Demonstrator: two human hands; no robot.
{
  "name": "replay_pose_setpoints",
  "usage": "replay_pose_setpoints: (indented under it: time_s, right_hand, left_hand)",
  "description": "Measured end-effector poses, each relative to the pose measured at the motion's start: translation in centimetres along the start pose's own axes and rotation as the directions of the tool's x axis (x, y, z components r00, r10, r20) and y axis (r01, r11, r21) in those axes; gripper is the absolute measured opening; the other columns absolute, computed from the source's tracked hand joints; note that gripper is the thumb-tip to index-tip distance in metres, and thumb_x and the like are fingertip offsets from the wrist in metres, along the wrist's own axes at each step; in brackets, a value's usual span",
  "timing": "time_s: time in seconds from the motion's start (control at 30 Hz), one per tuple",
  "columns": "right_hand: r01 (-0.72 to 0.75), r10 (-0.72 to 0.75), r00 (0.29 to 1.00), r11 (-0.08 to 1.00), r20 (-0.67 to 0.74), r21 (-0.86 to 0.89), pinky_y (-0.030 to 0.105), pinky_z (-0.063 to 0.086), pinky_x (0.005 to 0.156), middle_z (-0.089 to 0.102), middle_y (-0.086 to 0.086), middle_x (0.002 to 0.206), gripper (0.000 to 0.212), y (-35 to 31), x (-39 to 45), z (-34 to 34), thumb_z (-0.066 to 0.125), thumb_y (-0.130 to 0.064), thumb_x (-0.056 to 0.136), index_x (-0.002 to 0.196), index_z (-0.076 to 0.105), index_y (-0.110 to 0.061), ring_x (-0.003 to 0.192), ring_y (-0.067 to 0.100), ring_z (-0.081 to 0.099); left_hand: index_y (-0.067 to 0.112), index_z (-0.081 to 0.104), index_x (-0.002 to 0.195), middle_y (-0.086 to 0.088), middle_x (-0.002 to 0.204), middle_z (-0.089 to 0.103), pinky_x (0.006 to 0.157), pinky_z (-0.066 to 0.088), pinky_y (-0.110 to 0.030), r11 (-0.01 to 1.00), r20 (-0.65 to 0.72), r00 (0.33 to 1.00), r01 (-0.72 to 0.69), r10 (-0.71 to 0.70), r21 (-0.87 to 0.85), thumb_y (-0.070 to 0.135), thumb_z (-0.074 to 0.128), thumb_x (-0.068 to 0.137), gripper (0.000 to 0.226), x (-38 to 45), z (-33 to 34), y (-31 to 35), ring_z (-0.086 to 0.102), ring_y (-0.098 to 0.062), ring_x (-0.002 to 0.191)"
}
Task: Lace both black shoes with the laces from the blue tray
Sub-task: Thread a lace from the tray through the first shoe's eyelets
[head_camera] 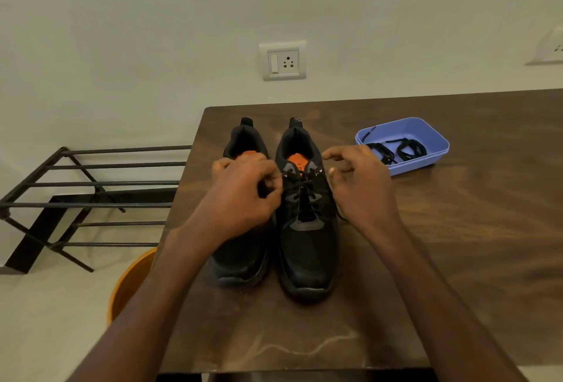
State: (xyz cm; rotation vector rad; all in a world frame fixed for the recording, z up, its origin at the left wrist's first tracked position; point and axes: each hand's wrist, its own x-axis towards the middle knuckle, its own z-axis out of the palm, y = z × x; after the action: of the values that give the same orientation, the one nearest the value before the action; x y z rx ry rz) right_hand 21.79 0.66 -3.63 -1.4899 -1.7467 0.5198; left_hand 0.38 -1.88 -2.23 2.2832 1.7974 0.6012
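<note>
Right of the shoes (306,229): bare table (457,244) (open passage).
Behind-right of the shoes: blue tray (432,134) blocks.

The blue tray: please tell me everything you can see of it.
The blue tray is a shallow rectangular dish with rounded corners, plastic by its look. It sits flat on the wooden table, to the right of the shoes. Inside lie black laces in two coiled bundles, with one end leaning on the far left wall. Neither hand touches it.
</note>
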Motion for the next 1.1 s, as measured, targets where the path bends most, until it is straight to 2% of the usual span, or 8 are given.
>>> replay_pose_setpoints:
  time_s: [0.07,0.2,0.33,0.53,0.67,0.83,0.93,1.1]
  right_hand:
    - [0.084,-0.084,0.996,0.996,-0.017,0.004,0.028,0.057,0.084,0.059,-0.007,0.119,0.032,0.1,0.1,0.7,0.062,-0.006,0.096,0.116,0.072,-0.029,0.1,0.01,0.062]
    - [0.179,-0.171,0.983,0.976,0.07,-0.124,0.023,0.043,0.085,0.051,-0.006,0.128,0.031,-0.2,0.2,1.7,0.059,-0.014,0.099,0.124,0.071,-0.029,0.114,0.017,0.047]
    - [0.209,-0.187,0.975,0.952,0.118,-0.224,0.036,0.05,0.083,0.048,-0.003,0.133,0.029,-0.8,-0.4,2.8,0.063,-0.018,0.098,0.124,0.071,-0.025,0.112,0.021,0.045]
    - [0.104,-0.108,0.994,0.983,-0.023,-0.151,0.021,0.044,0.064,0.058,-0.003,0.105,0.014,-1.4,-0.2,2.9,0.069,-0.011,0.094,0.103,0.077,-0.019,0.085,0.012,0.058]
    - [-0.115,0.118,0.983,0.993,-0.139,0.033,0.026,0.053,0.076,0.059,-0.006,0.106,0.019,-1.3,-0.6,2.5,0.066,-0.005,0.091,0.088,0.07,-0.023,0.09,0.006,0.059]
    - [0.193,-0.209,0.976,0.964,-0.069,-0.181,0.041,0.042,0.107,0.05,-0.002,0.146,0.024,-1.3,-0.2,2.3,0.065,-0.016,0.095,0.118,0.072,-0.021,0.137,0.021,0.044]
    - [0.198,-0.184,0.98,0.95,0.079,-0.241,0.049,0.043,0.107,0.048,-0.002,0.152,0.026,-1.4,-0.3,3.4,0.072,-0.02,0.091,0.117,0.075,-0.023,0.141,0.023,0.042]
    - [-0.108,0.099,0.972,0.994,-0.214,-0.029,0.007,0.036,0.077,0.058,-0.004,0.118,0.011,-1.2,0.0,2.2,0.069,-0.014,0.095,0.09,0.072,-0.023,0.103,0.007,0.054]
  left_hand:
    - [0.037,0.066,0.09,0.017,0.109,0.052,0.11,0.014,-0.036,0.999,0.032,0.999,0.013,-0.015,0.043,0.028,0.068,0.084,0.011,-0.4,-0.5,-0.5,0.045,-0.006,0.121]
    - [0.038,0.059,0.119,0.014,0.126,0.052,0.117,0.017,-0.043,1.0,-0.158,0.987,-0.003,-0.001,-0.02,0.03,0.055,0.083,0.037,0.1,0.4,0.7,0.045,-0.006,0.125]
    - [0.041,0.04,0.148,0.02,0.149,0.048,0.124,-0.001,-0.06,0.998,0.021,0.998,-0.057,0.057,-0.002,0.045,0.063,0.095,0.058,0.7,1.8,1.2,0.037,-0.003,0.145]
    - [0.045,0.047,0.141,0.024,0.138,0.059,0.125,-0.007,-0.055,0.999,0.013,0.999,-0.032,0.032,0.004,0.058,0.07,0.088,0.059,0.8,1.7,0.3,0.048,0.0,0.136]
    - [0.042,0.05,0.136,0.026,0.116,0.064,0.127,-0.008,-0.046,1.0,-0.003,1.0,-0.003,0.003,-0.023,0.062,0.074,0.083,0.062,0.9,1.7,0.1,0.057,-0.003,0.127]
    - [0.038,0.05,0.135,0.015,0.127,0.069,0.129,-0.005,-0.041,0.999,-0.044,0.999,-0.029,0.027,-0.043,0.058,0.075,0.083,0.061,1.0,1.8,0.4,0.055,-0.005,0.131]
    - [0.035,0.049,0.133,0.013,0.127,0.069,0.13,-0.002,-0.041,0.997,-0.04,0.999,-0.032,0.029,-0.069,0.054,0.076,0.083,0.06,1.1,1.9,0.4,0.056,-0.007,0.131]
    - [0.035,0.049,0.137,0.008,0.136,0.066,0.118,-0.013,-0.024,0.994,-0.026,0.999,0.022,-0.025,-0.108,0.053,0.078,0.083,0.063,0.8,1.1,0.9,0.033,-0.014,0.146]
